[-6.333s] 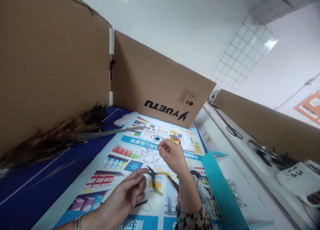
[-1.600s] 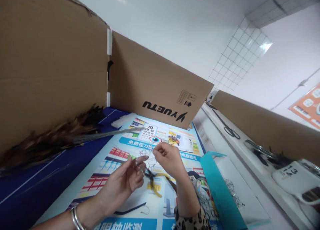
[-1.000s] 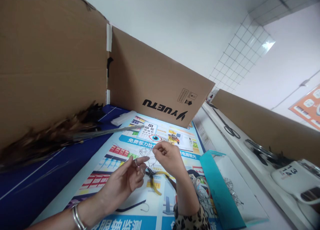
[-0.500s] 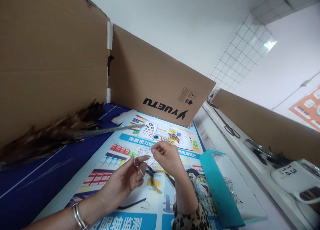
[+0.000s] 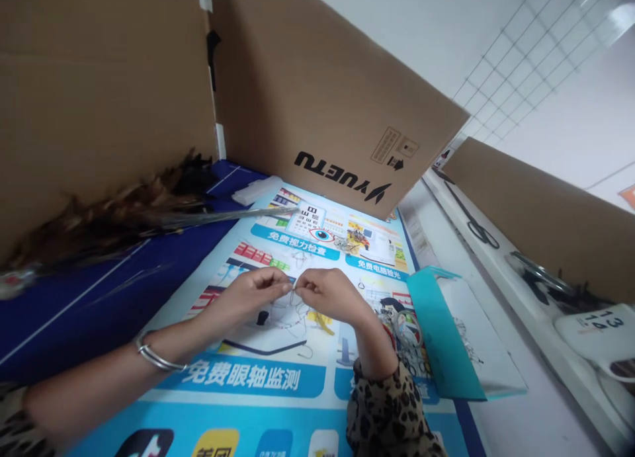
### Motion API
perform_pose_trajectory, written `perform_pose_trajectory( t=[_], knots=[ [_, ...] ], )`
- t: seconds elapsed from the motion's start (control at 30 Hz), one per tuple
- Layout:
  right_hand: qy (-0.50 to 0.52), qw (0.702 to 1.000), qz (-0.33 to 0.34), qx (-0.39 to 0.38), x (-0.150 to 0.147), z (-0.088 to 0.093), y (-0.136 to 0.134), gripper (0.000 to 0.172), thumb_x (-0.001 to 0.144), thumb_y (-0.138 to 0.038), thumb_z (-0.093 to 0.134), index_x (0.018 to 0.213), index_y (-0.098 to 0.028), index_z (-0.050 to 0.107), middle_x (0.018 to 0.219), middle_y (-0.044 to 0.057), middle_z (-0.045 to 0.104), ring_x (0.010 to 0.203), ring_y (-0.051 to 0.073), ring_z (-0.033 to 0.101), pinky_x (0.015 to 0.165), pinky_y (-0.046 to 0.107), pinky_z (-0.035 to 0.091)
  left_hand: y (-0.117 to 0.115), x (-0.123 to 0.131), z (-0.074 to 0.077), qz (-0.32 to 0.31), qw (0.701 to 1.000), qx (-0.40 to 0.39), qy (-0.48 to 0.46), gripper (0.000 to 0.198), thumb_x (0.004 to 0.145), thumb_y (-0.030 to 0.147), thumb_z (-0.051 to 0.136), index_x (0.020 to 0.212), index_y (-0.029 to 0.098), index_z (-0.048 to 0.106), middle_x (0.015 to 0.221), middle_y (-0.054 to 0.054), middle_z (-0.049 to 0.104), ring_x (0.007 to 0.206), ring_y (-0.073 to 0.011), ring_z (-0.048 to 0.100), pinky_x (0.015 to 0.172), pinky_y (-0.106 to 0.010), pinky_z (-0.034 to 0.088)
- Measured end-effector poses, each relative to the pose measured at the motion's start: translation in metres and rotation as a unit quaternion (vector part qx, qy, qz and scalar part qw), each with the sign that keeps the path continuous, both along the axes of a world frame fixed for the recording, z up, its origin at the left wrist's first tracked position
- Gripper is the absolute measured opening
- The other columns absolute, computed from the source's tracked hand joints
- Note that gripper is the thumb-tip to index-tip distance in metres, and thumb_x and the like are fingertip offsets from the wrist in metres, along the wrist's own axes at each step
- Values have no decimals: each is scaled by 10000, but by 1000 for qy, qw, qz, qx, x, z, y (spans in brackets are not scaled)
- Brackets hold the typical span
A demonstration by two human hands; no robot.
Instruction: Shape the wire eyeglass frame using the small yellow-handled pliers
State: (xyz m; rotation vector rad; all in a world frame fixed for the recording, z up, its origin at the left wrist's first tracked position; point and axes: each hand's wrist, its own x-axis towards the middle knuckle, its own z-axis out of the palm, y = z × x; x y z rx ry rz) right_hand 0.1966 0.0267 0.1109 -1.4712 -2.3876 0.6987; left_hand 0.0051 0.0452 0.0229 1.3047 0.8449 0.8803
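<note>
My left hand [image 5: 255, 295] and my right hand [image 5: 330, 295] meet fingertip to fingertip over the printed sheet [image 5: 218, 394]. Both are closed in a pinch on a thin wire piece [image 5: 292, 298], whose end shows just below the fingertips. Its exact shape is too fine to make out. More fine wire [image 5: 292, 321] trails beneath the hands, and I cannot tell whether it joins the held piece. Yellow-handled pliers [image 5: 321, 322] lie partly hidden under my right hand. To the right of my right wrist are wire coils [image 5: 409, 328].
A teal box [image 5: 431, 338] holding tangled wire bits [image 5: 464, 338] stands at the right. Brown feathers [image 5: 109, 219] lie along the left cardboard wall [image 5: 99, 80]. Another cardboard panel [image 5: 322, 86] closes off the back. Scissors [image 5: 482, 233] and a mug [image 5: 592, 334] rest on the white ledge.
My left hand was half open with fingers curled; it has risen and now pinches beside the right hand. My right hand has shifted a little. The camera view has tilted down.
</note>
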Motion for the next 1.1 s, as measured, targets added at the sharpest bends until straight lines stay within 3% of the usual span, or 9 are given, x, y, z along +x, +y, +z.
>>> perform_pose_trajectory(
  t=[0.2,0.33,0.53,0.73,0.9,1.1],
  knots=[
    [-19,999,36,0,-7,-16,3,76,865,-173,587,816,-196,640,731,-37,634,663,102,546,609,205,299,7,-10,-5,-59,985,86,136,250,828,421,640,714,199,620,620,42,500,599,-145,460,553,-235,347],
    [-24,999,41,-18,-5,-22,2,94,892,-187,571,846,-209,650,770,-33,648,694,111,558,621,208,307,6,-14,-3,-79,977,92,175,242,836,409,598,700,209,597,636,29,541,620,-160,491,563,-240,360],
    [-64,996,-64,8,13,-28,-19,101,897,-229,584,843,-202,666,845,9,685,765,143,589,655,227,336,-1,-17,-3,-9,981,77,179,274,849,444,564,707,211,575,605,50,494,582,-151,457,543,-235,341],
    [90,985,-136,-56,14,-56,-50,184,918,-246,541,791,-193,664,698,-20,628,664,116,578,627,206,386,-8,-16,-17,42,995,-18,89,328,835,526,610,749,217,542,543,83,425,491,-123,385,485,-224,316],
    [214,952,-190,-107,1,-77,-62,222,917,-322,536,794,-183,658,672,-18,590,591,110,559,545,197,412,-14,-15,-28,47,997,-61,20,300,867,500,618,792,215,566,551,61,480,517,-136,418,514,-236,356],
    [332,895,-242,-171,-4,-93,-65,252,871,-403,578,790,-170,629,655,-23,583,489,84,515,463,185,408,-25,-10,-24,43,992,-115,-20,287,856,491,641,805,216,576,580,58,490,532,-137,421,519,-234,359]
  ],
)
